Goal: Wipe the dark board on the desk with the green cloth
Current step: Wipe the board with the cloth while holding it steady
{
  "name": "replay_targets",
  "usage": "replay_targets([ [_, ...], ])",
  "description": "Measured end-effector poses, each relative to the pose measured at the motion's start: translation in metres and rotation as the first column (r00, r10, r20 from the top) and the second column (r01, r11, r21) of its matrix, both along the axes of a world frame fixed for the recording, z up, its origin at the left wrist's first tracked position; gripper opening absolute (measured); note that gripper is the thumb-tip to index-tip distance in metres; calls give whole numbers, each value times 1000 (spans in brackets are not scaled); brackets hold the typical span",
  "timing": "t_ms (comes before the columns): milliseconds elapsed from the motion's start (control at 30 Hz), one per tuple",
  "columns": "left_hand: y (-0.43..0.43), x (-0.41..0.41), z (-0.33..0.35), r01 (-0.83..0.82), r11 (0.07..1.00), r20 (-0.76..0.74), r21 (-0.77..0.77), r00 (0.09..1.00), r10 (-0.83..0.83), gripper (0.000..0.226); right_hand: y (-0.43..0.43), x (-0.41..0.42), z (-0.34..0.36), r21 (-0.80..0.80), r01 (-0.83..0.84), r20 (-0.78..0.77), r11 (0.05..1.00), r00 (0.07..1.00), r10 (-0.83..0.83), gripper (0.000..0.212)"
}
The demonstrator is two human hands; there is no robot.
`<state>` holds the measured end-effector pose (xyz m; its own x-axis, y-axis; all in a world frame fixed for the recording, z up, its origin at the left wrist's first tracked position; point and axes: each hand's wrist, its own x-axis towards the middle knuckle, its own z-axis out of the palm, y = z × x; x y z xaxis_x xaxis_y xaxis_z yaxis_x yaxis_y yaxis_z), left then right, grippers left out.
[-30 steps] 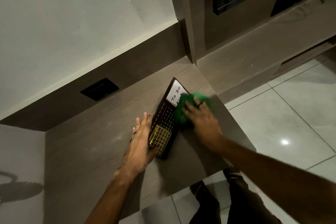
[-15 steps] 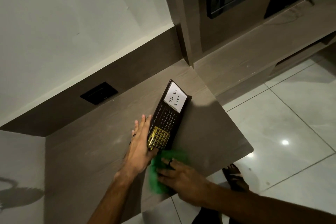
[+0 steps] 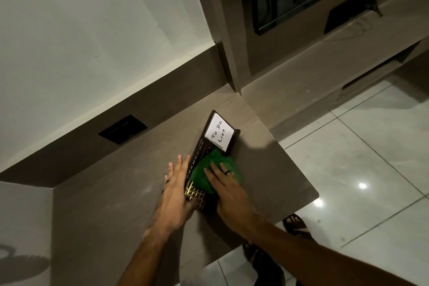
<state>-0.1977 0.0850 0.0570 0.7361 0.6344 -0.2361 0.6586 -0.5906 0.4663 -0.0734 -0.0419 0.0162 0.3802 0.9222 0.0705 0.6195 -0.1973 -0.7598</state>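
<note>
The dark board [image 3: 202, 146] lies slanted on the brown desk [image 3: 111, 197], with a white "To Do List" note at its far end and a gold grid at its near end. The green cloth [image 3: 204, 174] is pressed on the board's middle under my right hand [image 3: 228, 189], whose fingers lie flat on top of it. Flat along the board's left edge rests my left hand [image 3: 177, 189], fingers spread, its thumb side over the gold grid. The board's middle is hidden by cloth and hand.
A black wall socket [image 3: 122, 129] sits in the brown upstand behind the desk. The desk's right edge [image 3: 308, 183] drops to a tiled floor where my sandalled feet [image 3: 296, 224] stand. A low shelf with a dark screen runs at the back right.
My right hand swept the green cloth from the board's far end down off its near end onto the desk, then back up onto the board's middle. My left hand stayed on the board's left edge.
</note>
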Motion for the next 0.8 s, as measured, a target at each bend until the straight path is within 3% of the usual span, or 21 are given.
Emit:
replay_targets([
  [100, 3, 0, 1, 15, 1000, 10, -6, 1000, -15, 118, 10, 2, 4, 124, -82, 53, 989, 996, 76, 86],
  [200, 1, 1, 2, 14, 1000, -8, 2, 1000, -14, 121, 19, 20, 4, 39, 124, -40, 991, 992, -123, 81],
  [267, -1, 2, 4, 5, 1000, 8, -8, 1000, -5, 121, 15, 21, -1, -33, 167, -54, 985, 984, -168, 79],
  [433, 1, 3, 9, -3, 999, 34, -45, 999, 5, 112, 4, -18, 2, 104, -184, 144, 977, 975, 168, 76],
  [633, -3, 5, 9, -18, 998, 42, -53, 999, 20, 112, -1, 12, -8, 38, -383, 360, 923, 867, 345, 72],
  [800, 1, 5, 3, -16, 999, 50, -34, 999, 18, 118, 8, 65, -22, -53, -93, 380, 994, 919, 107, 74],
])
